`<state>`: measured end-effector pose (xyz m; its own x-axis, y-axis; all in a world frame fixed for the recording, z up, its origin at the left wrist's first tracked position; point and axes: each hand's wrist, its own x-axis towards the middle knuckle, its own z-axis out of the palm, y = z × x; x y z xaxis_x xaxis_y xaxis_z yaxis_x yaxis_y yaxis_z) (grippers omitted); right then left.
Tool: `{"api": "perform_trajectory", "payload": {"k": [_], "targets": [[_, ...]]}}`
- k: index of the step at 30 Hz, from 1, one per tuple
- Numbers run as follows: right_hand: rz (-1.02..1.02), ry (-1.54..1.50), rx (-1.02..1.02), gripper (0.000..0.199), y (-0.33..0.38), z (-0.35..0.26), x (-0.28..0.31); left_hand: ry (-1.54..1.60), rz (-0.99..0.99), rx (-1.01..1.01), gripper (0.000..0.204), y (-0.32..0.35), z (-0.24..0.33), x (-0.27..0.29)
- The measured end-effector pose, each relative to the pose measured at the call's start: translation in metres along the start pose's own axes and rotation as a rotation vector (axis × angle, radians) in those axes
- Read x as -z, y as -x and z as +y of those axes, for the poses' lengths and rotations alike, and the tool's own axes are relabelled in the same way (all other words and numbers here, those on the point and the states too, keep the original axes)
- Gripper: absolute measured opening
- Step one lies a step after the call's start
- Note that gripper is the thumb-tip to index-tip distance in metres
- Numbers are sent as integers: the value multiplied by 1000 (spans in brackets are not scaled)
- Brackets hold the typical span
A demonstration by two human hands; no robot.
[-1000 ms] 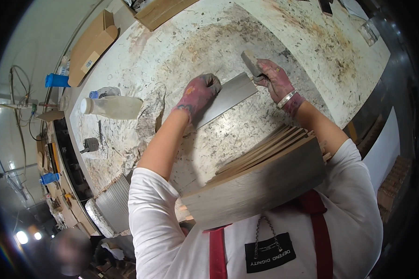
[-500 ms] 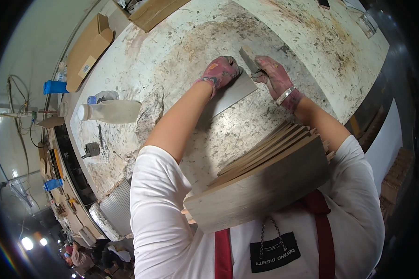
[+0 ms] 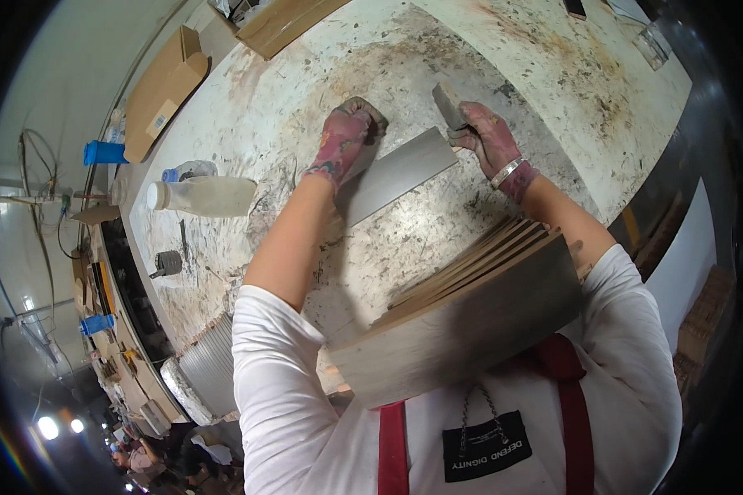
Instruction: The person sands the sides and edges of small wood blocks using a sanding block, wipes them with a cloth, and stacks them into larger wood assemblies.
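Workshop – stained worktable (image 3: 553, 74), stacked boards (image 3: 470, 318), cardboard (image 3: 161, 91), cables (image 3: 41, 198) etc.

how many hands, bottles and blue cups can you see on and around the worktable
hands: 2, left and right
bottles: 2, white and clear one behind it
blue cups: 2, far and near
total: 6

The person wears a white short-sleeved shirt under a red-strapped apron with a dark chest patch, stained pinkish gloves on the left hand (image 3: 344, 140) and right hand (image 3: 489, 136), and a pale wristband.
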<state>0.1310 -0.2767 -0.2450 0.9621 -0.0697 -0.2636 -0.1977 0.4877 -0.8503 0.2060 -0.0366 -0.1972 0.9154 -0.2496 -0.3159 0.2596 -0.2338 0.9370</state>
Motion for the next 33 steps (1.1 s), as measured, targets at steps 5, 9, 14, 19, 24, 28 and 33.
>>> {"api": "perform_trajectory", "payload": {"k": [5, 9, 14, 19, 24, 28, 33], "targets": [[27, -50, 0, 36, 7, -8, -8, -440, -30, -79, 32, 42, 0, 40], [25, -77, -2, 31, 5, -5, -3, -1152, -76, -353, 96, 110, 13, 21], [43, -155, -56, 28, 3, -6, -2, -1105, -74, -337, 86, 127, -5, 15], [148, -121, -42, 25, -1, -28, 15, -699, -268, 51, 53, 109, 12, 50], [65, 189, -23, 33, -12, -29, 10, -1021, 121, -354, 55, 87, -5, 50], [-73, 577, 116, 42, -25, -30, -13, -1145, 155, -548, 64, 80, -30, 24], [-170, 1062, 351, 46, -47, -25, -38, -1122, 220, -640, 63, 79, -41, 18]]}}
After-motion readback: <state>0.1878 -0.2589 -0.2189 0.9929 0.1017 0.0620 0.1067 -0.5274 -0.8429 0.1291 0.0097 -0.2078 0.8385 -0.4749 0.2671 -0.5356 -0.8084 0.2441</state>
